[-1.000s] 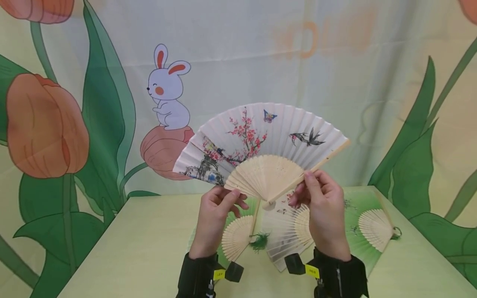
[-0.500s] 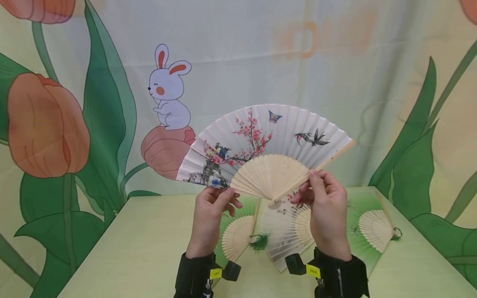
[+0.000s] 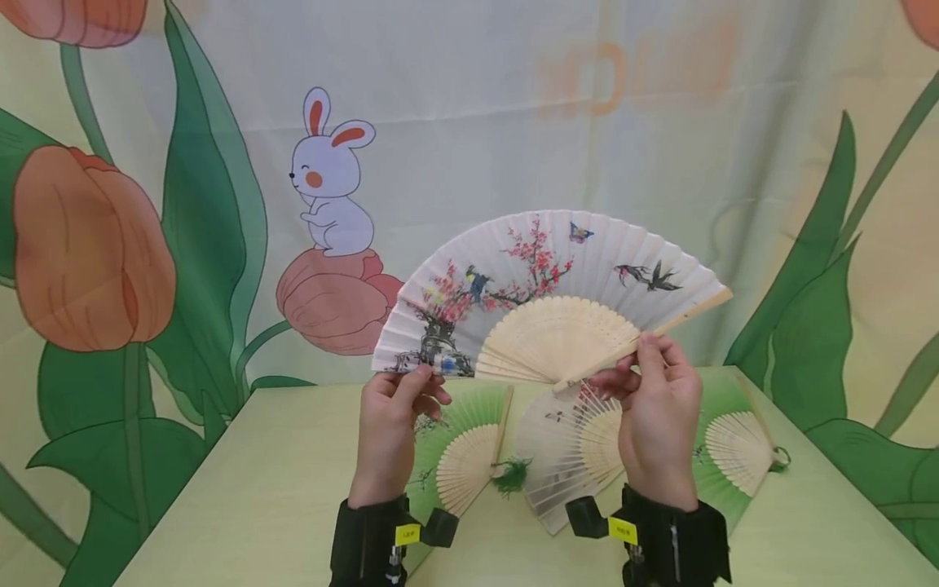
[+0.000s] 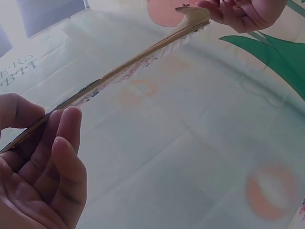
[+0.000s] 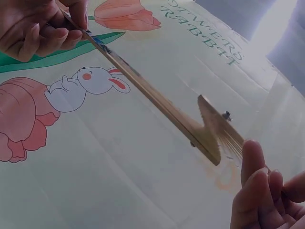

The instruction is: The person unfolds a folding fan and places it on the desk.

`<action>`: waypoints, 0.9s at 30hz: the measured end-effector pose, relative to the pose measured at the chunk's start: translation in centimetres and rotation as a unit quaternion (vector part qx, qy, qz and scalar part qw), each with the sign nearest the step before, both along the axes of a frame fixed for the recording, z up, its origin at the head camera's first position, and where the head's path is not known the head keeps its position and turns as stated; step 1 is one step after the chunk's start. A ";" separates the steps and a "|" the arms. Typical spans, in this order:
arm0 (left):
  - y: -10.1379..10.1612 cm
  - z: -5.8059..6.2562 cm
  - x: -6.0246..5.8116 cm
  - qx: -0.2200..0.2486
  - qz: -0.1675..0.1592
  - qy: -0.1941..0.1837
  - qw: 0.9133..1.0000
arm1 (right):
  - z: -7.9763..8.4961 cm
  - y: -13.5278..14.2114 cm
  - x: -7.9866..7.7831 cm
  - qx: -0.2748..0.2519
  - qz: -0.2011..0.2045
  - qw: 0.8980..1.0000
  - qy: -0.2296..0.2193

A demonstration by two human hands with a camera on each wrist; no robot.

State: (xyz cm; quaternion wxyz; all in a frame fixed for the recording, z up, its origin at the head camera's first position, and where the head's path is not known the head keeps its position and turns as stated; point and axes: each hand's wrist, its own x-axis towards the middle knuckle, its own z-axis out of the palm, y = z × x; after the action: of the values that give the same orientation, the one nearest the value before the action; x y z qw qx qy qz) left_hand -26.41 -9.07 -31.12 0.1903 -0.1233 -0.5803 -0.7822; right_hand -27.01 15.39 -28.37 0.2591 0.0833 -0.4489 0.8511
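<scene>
A white folding fan (image 3: 506, 277), printed with pink blossoms, a butterfly and birds, is spread wide above the table in the head view. My left hand (image 3: 387, 432) pinches its left end at the paper edge between thumb and fingers. On the other side, my right hand (image 3: 660, 424) pinches the right outer rib, a bit up from the pivot. The left wrist view shows the fan's outer rib (image 4: 128, 64) edge-on, running from the left thumb toward the other hand. Seen from the right wrist, the pale wooden ribs (image 5: 212, 138) fold near the pivot.
Below the held fan, a green fan (image 3: 469, 469) with a dark green tassel (image 3: 511, 477), a white fan (image 3: 561, 481) and another green fan (image 3: 737, 456) lie spread on the pale table (image 3: 242, 489). Behind the table hangs a cloth backdrop (image 3: 513, 122) with tulips and a rabbit.
The fan has shifted right and slightly down, opening wider and turning a little clockwise. My left hand has moved left along with the fan's end, my right hand slightly right.
</scene>
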 end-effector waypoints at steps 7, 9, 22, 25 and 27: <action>-0.3 0.0 0.0 0.007 0.000 0.006 1.000 | 0.0 0.1 -0.2 -0.048 -0.012 0.999 0.018; -0.4 -0.1 0.0 0.006 0.002 0.008 1.000 | 0.0 0.1 -0.2 -0.065 -0.013 0.998 0.018; -2.1 0.1 0.2 -0.054 0.014 0.018 0.998 | -0.3 -0.2 -0.5 -0.115 -0.006 0.992 0.046; -2.5 0.2 0.3 -0.073 0.030 0.029 0.996 | -0.4 -0.1 -0.5 -0.118 -0.003 0.992 0.047; -2.6 0.2 0.2 -0.102 0.042 0.030 0.993 | -0.4 0.0 -0.5 -0.118 -0.005 0.992 0.045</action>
State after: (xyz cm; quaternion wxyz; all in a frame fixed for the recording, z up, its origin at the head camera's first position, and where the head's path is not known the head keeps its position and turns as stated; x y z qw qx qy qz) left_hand -26.19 -11.71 -30.93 0.2269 -0.1407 -0.6558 -0.7061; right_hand -27.52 15.37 -28.81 0.2916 0.0882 -0.3336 0.8921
